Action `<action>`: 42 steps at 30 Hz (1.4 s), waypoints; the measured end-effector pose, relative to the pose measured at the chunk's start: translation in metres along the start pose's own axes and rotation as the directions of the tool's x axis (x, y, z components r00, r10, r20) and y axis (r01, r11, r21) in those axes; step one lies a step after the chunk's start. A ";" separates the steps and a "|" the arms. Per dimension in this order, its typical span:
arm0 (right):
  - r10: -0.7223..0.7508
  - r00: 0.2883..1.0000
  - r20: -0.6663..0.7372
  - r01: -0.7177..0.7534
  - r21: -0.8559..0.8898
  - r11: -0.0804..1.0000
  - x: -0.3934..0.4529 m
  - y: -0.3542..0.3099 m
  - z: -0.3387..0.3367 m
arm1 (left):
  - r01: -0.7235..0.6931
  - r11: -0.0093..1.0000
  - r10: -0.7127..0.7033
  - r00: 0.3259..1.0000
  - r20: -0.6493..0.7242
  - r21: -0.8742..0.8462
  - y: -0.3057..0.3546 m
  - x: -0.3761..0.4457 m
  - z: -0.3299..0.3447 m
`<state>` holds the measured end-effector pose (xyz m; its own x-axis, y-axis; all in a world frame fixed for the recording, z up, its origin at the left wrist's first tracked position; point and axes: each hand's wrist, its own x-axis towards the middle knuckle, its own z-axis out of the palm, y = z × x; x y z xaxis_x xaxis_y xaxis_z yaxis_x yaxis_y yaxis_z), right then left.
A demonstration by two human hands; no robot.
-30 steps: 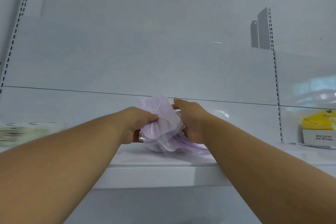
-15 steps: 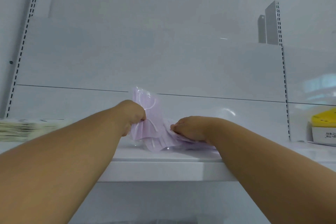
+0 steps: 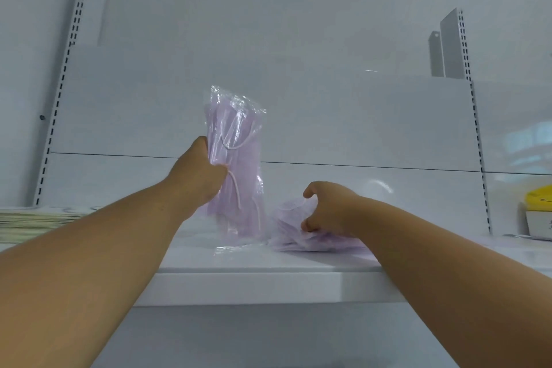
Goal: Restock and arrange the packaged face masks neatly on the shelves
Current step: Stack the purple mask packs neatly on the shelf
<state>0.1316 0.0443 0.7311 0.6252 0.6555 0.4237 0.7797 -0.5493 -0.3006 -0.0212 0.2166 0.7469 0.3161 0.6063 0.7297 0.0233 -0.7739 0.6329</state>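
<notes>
Since half a second ago my left hand (image 3: 200, 176) has lifted one clear plastic packet of lilac face masks (image 3: 236, 164) up off the pile, so it now stands nearly upright, and my right hand (image 3: 325, 209) has drawn a little to the right with the others.

Largest in view is the white metal shelving back panel (image 3: 328, 116), with a slotted upright (image 3: 59, 89) at its left and another at its right. Below it runs the white shelf board (image 3: 254, 263), its front lip facing me.

On the board at far left I see a flat stack of pale packets (image 3: 33, 222); at far right a yellow and white box (image 3: 539, 218), partly cut off by the frame edge.

My left hand's fingers are curled round the upright packet at about its middle, the packet rising above the hand and hanging below it, its bottom edge just at the shelf surface. I cannot tell whether it touches.

Just beside it to the right lies the flat pile of lilac mask packets (image 3: 301, 236) on the shelf. My right hand rests over this pile with fingers curled, thumb at its near edge and fingertips above it, seemingly gripping the top packets.
</notes>
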 end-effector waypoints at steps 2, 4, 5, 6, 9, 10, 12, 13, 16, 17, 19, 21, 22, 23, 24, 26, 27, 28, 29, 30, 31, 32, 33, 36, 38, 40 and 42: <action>-0.004 1.000 -0.031 0.006 0.085 0.996 0.002 -0.006 0.002 | -0.002 1.000 0.001 0.999 0.043 0.025 -0.005 -0.001 -0.004; -0.001 1.000 -0.031 0.004 0.104 0.995 0.003 -0.016 0.005 | -0.005 1.000 0.004 0.998 0.063 0.018 -0.010 0.001 -0.005; 0.000 1.000 -0.028 0.002 0.062 0.998 0.004 -0.021 0.006 | -0.002 1.000 0.002 0.997 0.073 0.007 -0.011 0.001 -0.005; 0.017 1.000 -0.010 -0.017 0.002 1.000 0.004 -0.024 0.005 | 0.001 1.000 -0.001 0.996 0.084 -0.007 -0.014 0.001 -0.004; 0.187 0.975 0.119 -0.166 -0.169 0.972 -0.002 -0.032 -0.002 | 0.027 0.998 -0.019 0.992 0.125 -0.061 -0.020 0.000 -0.001; 0.236 0.960 0.154 -0.201 -0.209 0.957 -0.003 -0.032 -0.003 | 0.038 0.997 -0.028 0.990 0.137 -0.070 -0.022 0.000 0.000; 0.252 0.956 0.147 -0.217 -0.218 0.951 -0.002 -0.030 -0.002 | 0.051 0.996 -0.039 0.987 0.154 -0.073 -0.023 0.000 0.002; 0.236 0.966 0.110 -0.214 -0.180 0.960 -0.002 -0.029 0.000 | 0.053 0.996 -0.041 0.987 0.158 -0.076 -0.023 0.000 0.003; 0.210 0.978 -0.013 -0.210 -0.041 0.977 -0.002 -0.029 0.004 | 0.050 0.995 -0.033 0.982 0.184 -0.088 -0.021 -0.001 0.004; 0.198 0.979 -0.049 -0.199 -0.004 0.980 -0.003 -0.029 0.006 | 0.048 0.995 -0.029 0.980 0.195 -0.090 -0.021 -0.001 0.005; 0.184 0.976 -0.119 -0.173 0.098 0.980 -0.002 -0.029 0.010 | 0.054 0.994 -0.034 0.978 0.205 -0.097 -0.022 -0.002 0.006; 0.186 0.960 -0.209 -0.137 0.231 0.963 0.000 -0.026 0.012 | 0.083 0.991 -0.061 0.978 0.199 -0.105 -0.023 -0.001 0.005; 0.192 0.945 -0.266 -0.112 0.291 0.950 0.002 -0.024 0.012 | 0.101 0.989 -0.079 0.979 0.189 -0.110 -0.024 0.000 0.005; 0.195 0.926 -0.323 -0.080 0.337 0.938 0.003 -0.023 0.011 | 0.119 0.987 -0.098 0.979 0.180 -0.112 -0.025 0.002 0.005; 0.197 0.907 -0.371 -0.048 0.375 0.926 0.004 -0.022 0.009 | 0.132 0.985 -0.112 0.979 0.168 -0.111 -0.027 0.003 0.004; 0.206 0.874 -0.439 0.006 0.434 0.901 0.005 -0.022 0.005 | 0.151 0.983 -0.134 0.979 0.152 -0.107 -0.030 0.005 0.003; 0.204 0.859 -0.470 0.031 0.445 0.895 0.005 -0.021 0.003 | 0.163 0.980 -0.146 0.978 0.148 -0.111 -0.031 0.006 0.003; 0.199 0.840 -0.505 0.063 0.454 0.889 0.005 -0.021 0.001 | 0.175 0.978 -0.158 0.977 0.144 -0.114 -0.032 0.006 0.004; 0.197 0.817 -0.541 0.107 0.479 0.871 0.004 -0.021 -0.001 | 0.192 0.974 -0.174 0.974 0.145 -0.118 -0.031 0.006 0.004; 0.202 0.795 -0.572 0.168 0.528 0.832 0.004 -0.022 -0.003 | 0.206 0.971 -0.188 0.972 0.144 -0.123 -0.031 0.006 0.005; 0.210 0.780 -0.590 0.237 0.588 0.773 0.005 -0.026 -0.006 | 0.227 0.964 -0.206 0.967 0.147 -0.141 -0.032 0.007 0.005; 0.227 0.775 -0.590 0.296 0.657 0.694 0.004 -0.030 -0.007 | 0.249 0.955 -0.225 0.963 0.150 -0.162 -0.032 0.008 0.006; 0.242 0.780 -0.577 0.350 0.723 0.595 0.005 -0.037 -0.008 | 0.272 0.943 -0.244 0.957 0.154 -0.194 -0.032 0.008 0.005; 0.246 0.836 -0.491 0.397 0.850 0.346 0.010 -0.056 -0.007 | 0.317 0.913 -0.274 0.943 0.190 -0.258 -0.033 0.012 0.002; 0.224 0.874 -0.431 0.357 0.883 0.305 0.014 -0.065 0.000 | 0.351 0.875 -0.283 0.930 0.237 -0.333 -0.032 0.011 0.000; 0.207 0.892 -0.402 0.303 0.871 0.387 0.014 -0.070 0.012 | 0.373 0.812 -0.287 0.925 0.249 -0.448 -0.026 0.006 -0.003; 0.180 0.895 -0.408 0.267 0.813 0.517 0.012 -0.076 0.025 | 0.412 0.718 -0.310 0.911 0.273 -0.561 -0.021 0.001 -0.007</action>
<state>0.0811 0.1065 0.7377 0.6850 0.2762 0.6741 0.5992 0.3127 -0.7370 -0.0275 0.2350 0.7361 0.5393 0.7421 0.3981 -0.3856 -0.2027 0.9001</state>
